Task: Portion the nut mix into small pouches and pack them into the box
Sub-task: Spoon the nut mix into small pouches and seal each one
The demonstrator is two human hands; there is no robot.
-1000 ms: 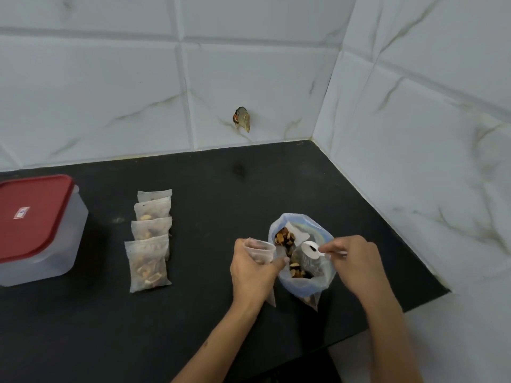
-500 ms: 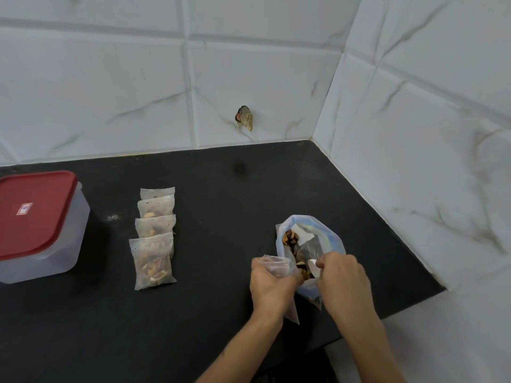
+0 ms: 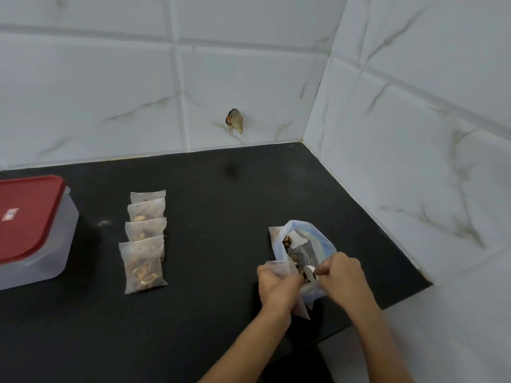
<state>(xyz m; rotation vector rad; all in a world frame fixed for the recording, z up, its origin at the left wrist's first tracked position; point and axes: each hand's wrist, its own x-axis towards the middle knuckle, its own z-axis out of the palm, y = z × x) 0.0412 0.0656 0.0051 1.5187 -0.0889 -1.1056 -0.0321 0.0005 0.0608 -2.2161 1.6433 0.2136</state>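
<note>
Head view: left hand grips an upright small pouch, mouth up. Right hand pinches a loaded white spoon just right of that mouth. The nut mix bag stands touching, beyond both hands.

Likely a home kitchen corner, glossy white marble-look wall tiles, black stone desk, red-lidded plastic food box
</note>
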